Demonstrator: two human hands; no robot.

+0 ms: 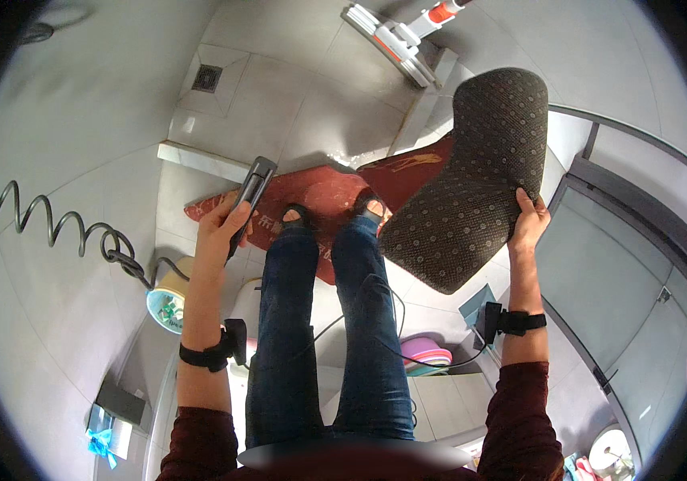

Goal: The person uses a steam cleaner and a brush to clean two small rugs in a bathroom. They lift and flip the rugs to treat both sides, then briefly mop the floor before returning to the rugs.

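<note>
My left hand is closed around a dark grey hand-held sprayer, its head pointing away from me. A coiled black hose hangs at the left and passes behind my left forearm. My right hand grips one edge of a floor mat, raised and bent, its dark dotted backing facing up. Beside it shows a red patterned mat face; whether it joins the raised part is hidden. Both my feet, in dark slippers, stand on a red mat bearing pale writing.
A white and orange squeegee mop leans at the top. A floor drain lies beyond a low stone curb. Left is a waste bin; stacked plastic basins and a dustpan are behind my legs. A glass door stands right.
</note>
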